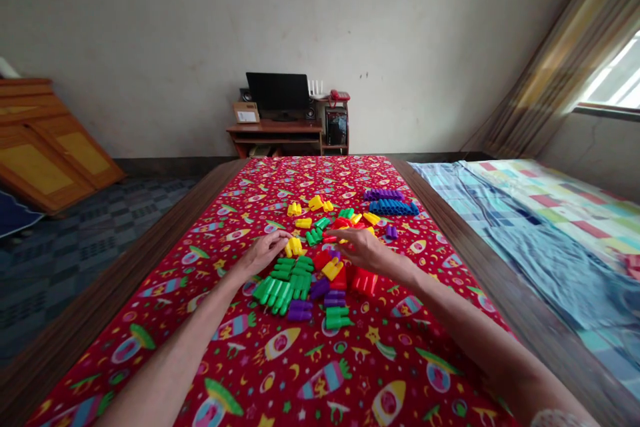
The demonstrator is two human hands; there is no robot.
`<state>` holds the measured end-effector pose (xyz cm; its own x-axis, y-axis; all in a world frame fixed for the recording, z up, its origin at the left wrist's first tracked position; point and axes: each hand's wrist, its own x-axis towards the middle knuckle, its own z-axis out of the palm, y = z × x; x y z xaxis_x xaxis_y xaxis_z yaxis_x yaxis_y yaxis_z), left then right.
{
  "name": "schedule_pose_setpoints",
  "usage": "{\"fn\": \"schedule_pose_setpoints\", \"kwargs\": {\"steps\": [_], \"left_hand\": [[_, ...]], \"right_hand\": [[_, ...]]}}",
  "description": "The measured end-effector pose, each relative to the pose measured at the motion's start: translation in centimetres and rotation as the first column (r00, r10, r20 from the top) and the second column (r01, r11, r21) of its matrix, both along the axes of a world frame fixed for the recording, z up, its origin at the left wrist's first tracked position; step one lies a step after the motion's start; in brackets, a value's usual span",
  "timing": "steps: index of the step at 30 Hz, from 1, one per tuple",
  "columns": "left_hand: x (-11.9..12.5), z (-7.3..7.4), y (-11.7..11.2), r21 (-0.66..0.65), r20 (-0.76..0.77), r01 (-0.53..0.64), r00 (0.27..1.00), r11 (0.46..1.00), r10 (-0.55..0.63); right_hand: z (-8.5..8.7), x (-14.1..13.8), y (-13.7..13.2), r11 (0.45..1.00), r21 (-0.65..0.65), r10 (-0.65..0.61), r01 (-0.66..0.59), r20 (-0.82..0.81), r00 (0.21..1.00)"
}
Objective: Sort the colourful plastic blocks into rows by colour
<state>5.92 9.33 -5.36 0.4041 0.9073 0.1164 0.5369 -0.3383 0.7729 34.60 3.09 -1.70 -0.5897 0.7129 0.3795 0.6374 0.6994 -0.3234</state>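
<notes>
My left hand (pixel 267 251) is closed at the left edge of a yellow toy block (pixel 294 247), its fingertips against the block. My right hand (pixel 364 248) reaches leftward over the pile with fingers stretched out, above red and yellow blocks; its palm hides some of them. Below my left hand lie joined green blocks (pixel 274 293). Between the hands and nearer to me are a yellow block (pixel 332 269), red blocks (pixel 364 281), purple blocks (pixel 300 311) and a green block (pixel 338 317).
A row of joined blue blocks (pixel 393 207) and a purple row (pixel 383 194) lie at the far right of the red patterned cloth (pixel 320 177). Loose yellow blocks (pixel 319 203) sit at the back. A bed (pixel 525 247) stands to the right, a computer desk (pixel 275 127) beyond.
</notes>
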Motion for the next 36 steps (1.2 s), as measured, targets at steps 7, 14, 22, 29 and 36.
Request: {"fn": "schedule_pose_setpoints", "kwargs": {"steps": [7,14,22,29,36], "left_hand": [[0.1,0.0,0.0,0.0,0.028,0.001,1.0,1.0,-0.001],[0.1,-0.1,0.1,0.009,0.021,-0.024,1.0,1.0,0.023],[0.2,-0.2,0.0,0.004,0.024,-0.048,0.999,0.999,0.048],[-0.1,-1.0,0.5,0.014,0.031,-0.037,0.999,0.999,0.036],[-0.3,-1.2,0.5,-0.006,0.02,-0.021,1.0,1.0,0.021]], "right_hand": [[0.4,8.6,0.9,0.887,-0.017,-0.422,0.462,0.377,0.824],[-0.9,10.8,1.5,0.93,-0.217,-0.228,0.296,0.293,0.929],[2.7,14.1,6.2,0.918,-0.07,-0.384,0.391,0.093,0.919],[4.1,16.3,14.5,0.885,0.036,-0.454,0.464,0.288,0.843],[2.4,17.3,15.4,0.918,-0.021,-0.362,0.395,0.359,0.86]]}}
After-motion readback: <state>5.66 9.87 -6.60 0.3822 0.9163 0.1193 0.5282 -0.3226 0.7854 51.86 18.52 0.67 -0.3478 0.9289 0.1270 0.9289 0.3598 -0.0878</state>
